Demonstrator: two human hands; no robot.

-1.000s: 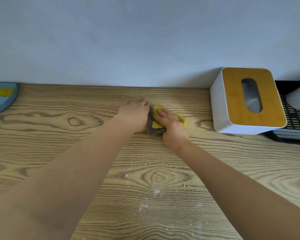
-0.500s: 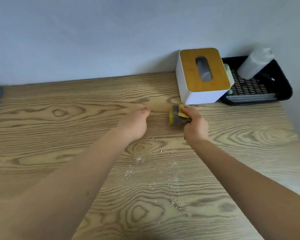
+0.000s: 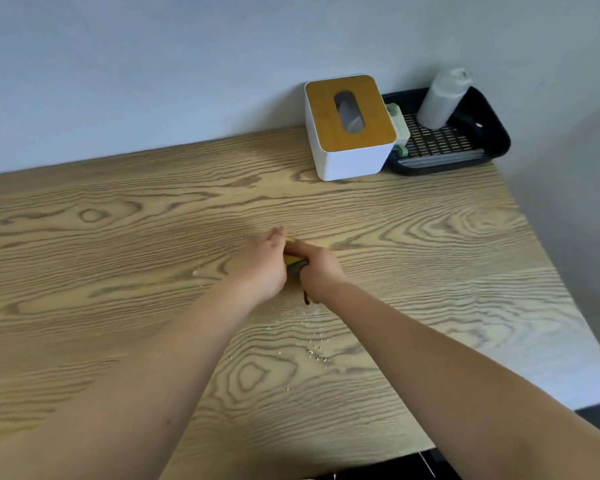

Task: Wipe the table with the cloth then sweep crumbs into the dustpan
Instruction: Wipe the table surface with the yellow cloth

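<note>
At the middle of the pale wood-grain counter [image 3: 118, 306], we see the yellow and grey cloth [image 3: 296, 264] bunched between our two hands. Our right hand [image 3: 317, 268] has its fingers curled round it, pressing it to the surface. Our left hand [image 3: 262, 263] lies just beside it, touching the cloth's left edge; we cannot tell whether its fingers grip anything. Small pale crumbs [image 3: 314, 351] are scattered on the counter nearer to us, between our forearms, and a few lie left of the left hand. By the wall at the far right stands a white tissue box with a wooden lid [image 3: 350, 128]. Touching its right side sits a black slatted tray [image 3: 465, 147], which holds an upright white plastic bottle [image 3: 442, 98] and a small pale green object [image 3: 399, 128] at its left edge.
</note>
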